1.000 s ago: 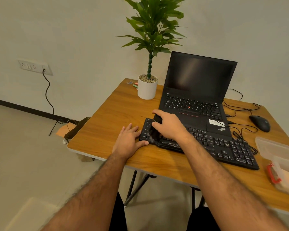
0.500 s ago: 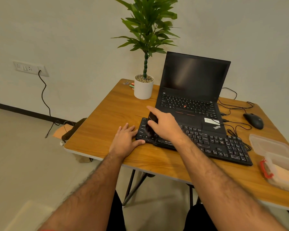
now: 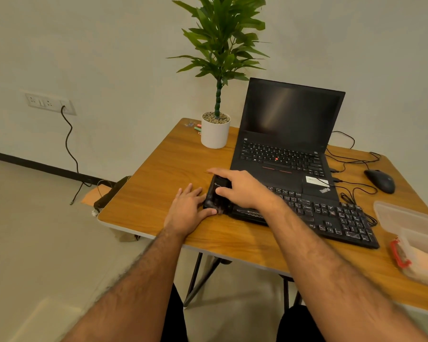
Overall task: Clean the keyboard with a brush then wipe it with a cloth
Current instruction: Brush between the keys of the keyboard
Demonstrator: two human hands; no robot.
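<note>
Left hand (image 3: 187, 209) is lying flat, fingers straight, on the table (image 3: 158, 183), thumb touching the keyboard's (image 3: 314, 215) left end near the front edge. Right hand (image 3: 242, 188) is gripping a black brush (image 3: 218, 193), pressing it onto the left-end keys. Laptop (image 3: 287, 134) is standing open just behind.

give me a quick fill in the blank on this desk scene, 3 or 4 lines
1. The right hand holds a black brush on the ____ end of the keyboard.
2. The left hand rests on the table, its thumb against the ____.
3. The plant stands in a ____ pot.
4. The laptop screen is ____.

Missing words: left; keyboard; white; dark
</note>
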